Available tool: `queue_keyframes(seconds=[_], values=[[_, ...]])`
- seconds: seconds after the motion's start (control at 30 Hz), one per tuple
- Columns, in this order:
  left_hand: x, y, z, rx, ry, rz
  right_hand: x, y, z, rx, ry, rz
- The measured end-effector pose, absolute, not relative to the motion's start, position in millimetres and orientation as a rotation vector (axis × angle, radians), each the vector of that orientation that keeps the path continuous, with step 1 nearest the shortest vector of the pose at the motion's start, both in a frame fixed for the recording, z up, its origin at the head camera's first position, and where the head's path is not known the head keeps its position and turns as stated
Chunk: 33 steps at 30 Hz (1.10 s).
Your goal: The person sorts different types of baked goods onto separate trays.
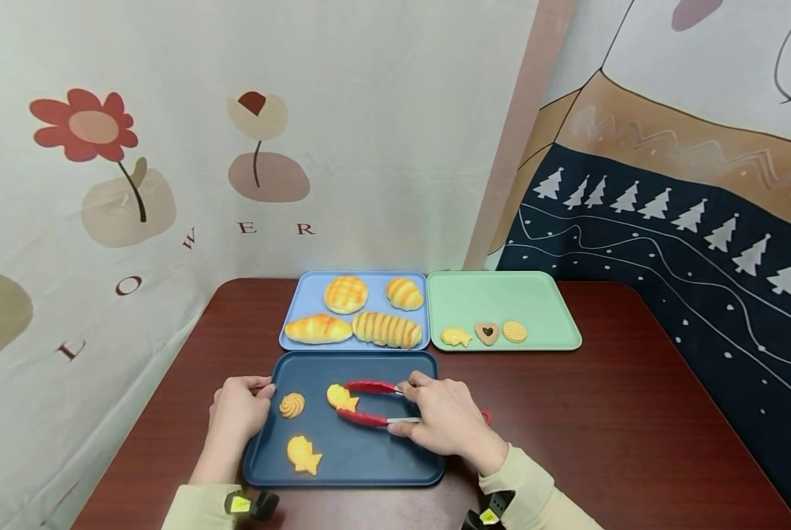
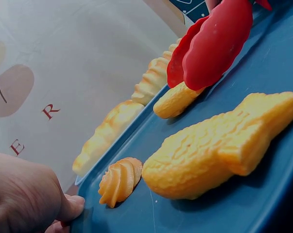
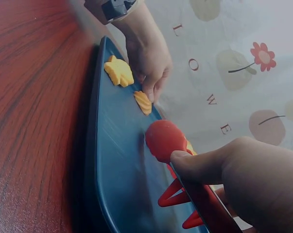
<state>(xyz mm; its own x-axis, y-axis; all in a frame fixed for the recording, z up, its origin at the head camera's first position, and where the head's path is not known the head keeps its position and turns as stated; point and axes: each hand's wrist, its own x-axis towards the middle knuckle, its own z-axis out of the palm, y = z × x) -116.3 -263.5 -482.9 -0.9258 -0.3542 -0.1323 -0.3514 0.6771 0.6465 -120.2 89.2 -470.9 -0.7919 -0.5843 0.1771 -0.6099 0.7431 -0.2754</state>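
Tongs [image 1: 370, 386], red-tipped, flank a yellow fish biscuit [image 1: 340, 397]; right hand [image 1: 445, 414] grips them, left hand [image 1: 241, 405] pinches navy tray's rim [image 1: 342, 484].

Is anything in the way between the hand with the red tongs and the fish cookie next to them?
Only the red tongs that the right hand holds. Their tips flank the tail end of that fish cookie on the dark blue tray, with nothing else visible between.

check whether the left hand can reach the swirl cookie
Probably yes: the swirl cookie lies uncovered close to the left hand, though that hand would first release the dark blue tray.
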Motion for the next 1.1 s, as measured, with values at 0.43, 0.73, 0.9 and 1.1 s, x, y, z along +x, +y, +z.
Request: queue_keyframes(seconds=[0.43,0.73,0.9,1.1], values=[[-116,-263,-483,0.599,-2.866,-1.099,-123,88,-472,0.933,-2.898,0.496],[-117,-263,-485,0.605,-2.863,-1.114,-125,87,-476,0.945,-2.915,0.512],[-117,-263,-485,0.604,-2.863,-1.11,-125,89,-475,0.945,-2.92,0.537],[-117,-264,-485,0.617,-2.866,-1.113,-127,97,-471,0.943,-2.9,0.607]])
